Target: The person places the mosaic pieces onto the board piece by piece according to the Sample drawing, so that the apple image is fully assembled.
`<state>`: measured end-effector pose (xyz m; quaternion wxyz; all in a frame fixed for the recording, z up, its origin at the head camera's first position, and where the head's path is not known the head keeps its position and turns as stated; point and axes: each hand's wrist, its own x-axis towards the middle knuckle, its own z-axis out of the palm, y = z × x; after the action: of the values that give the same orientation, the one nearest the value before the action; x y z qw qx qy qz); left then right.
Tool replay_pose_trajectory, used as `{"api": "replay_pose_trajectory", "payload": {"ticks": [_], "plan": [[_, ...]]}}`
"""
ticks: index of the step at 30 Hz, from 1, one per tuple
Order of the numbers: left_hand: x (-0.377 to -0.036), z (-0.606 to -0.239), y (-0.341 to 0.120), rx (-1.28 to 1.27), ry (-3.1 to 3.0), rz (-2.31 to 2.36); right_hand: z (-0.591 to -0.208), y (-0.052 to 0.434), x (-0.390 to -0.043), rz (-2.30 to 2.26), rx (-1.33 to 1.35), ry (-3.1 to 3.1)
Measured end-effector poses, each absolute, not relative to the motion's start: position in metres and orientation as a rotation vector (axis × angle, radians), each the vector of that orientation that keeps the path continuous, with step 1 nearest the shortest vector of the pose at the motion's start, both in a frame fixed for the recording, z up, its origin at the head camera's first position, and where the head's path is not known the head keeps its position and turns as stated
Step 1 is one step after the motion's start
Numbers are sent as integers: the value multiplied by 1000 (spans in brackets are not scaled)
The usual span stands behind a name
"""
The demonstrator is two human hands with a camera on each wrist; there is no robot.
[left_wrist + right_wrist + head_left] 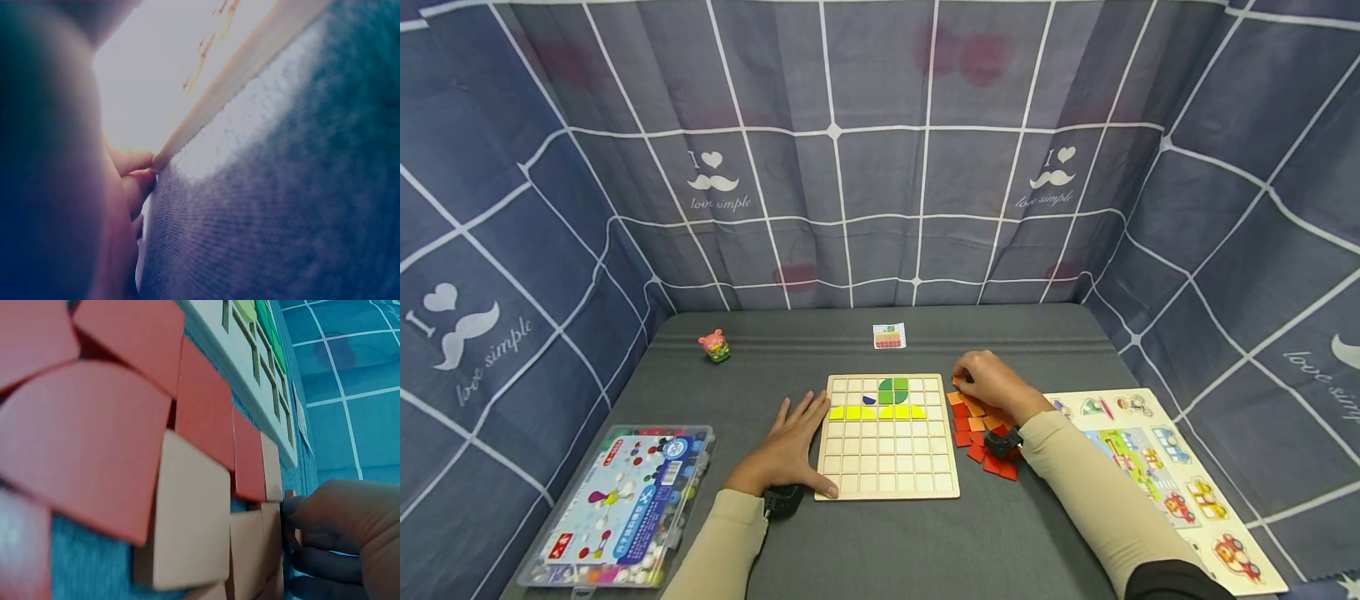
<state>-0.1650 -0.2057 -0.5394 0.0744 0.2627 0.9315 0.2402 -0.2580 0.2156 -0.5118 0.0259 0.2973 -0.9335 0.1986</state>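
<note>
A wooden grid board (pixel 887 479) lies in the middle of the table. Green pieces (pixel 893 391) form a block near its top, a small blue piece (pixel 868 401) sits to their left, and yellow pieces (pixel 886 412) make a row below. My left hand (pixel 793 446) lies spread along the board's left side, its thumb on the lower left corner. To the board's right, my right hand (pixel 992 383) pinches an orange tile (pixel 292 519) at the far end of a heap of red tiles (pixel 1000 468) and orange tiles (pixel 194 515).
A small printed card (pixel 889 336) lies behind the board. A pink-headed toy figure (pixel 715 345) stands at the back left. A clear plastic case (pixel 617 508) occupies the left front. An illustrated board (pixel 1206 500) lies under the right forearm. Grid-patterned curtains (pixel 880 183) enclose the table.
</note>
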Motion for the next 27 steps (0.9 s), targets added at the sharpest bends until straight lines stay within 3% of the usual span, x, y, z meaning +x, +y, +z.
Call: {"api": "replay_pose_trajectory", "payload": {"ticks": [11,27], "plan": [[-165,-539,-207,797,2780,742,-510,173,-244,678,950,-2787],[-164,-537,-207,812,2765,740,-510,56,-204,744,1313,-2596]]}}
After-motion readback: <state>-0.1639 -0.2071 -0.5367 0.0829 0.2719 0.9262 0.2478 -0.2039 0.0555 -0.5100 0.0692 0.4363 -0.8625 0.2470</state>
